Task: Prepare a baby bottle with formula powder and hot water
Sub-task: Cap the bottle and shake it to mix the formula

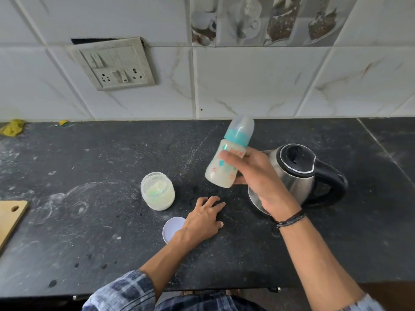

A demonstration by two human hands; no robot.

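Note:
My right hand grips a baby bottle in the air above the black counter, tilted with its top leaning right. The bottle has a teal collar, a clear cap on top and milky white liquid inside. My left hand rests flat on the counter with fingers spread, below the bottle. An open clear jar of formula powder stands to the left of my left hand, with a pale scoop inside. Its round white lid lies on the counter, partly under my left wrist.
A steel electric kettle with a black lid and handle stands right behind my right hand. A wooden board lies at the left edge. A switch and socket panel is on the tiled wall. Yellow scraps lie at the far left.

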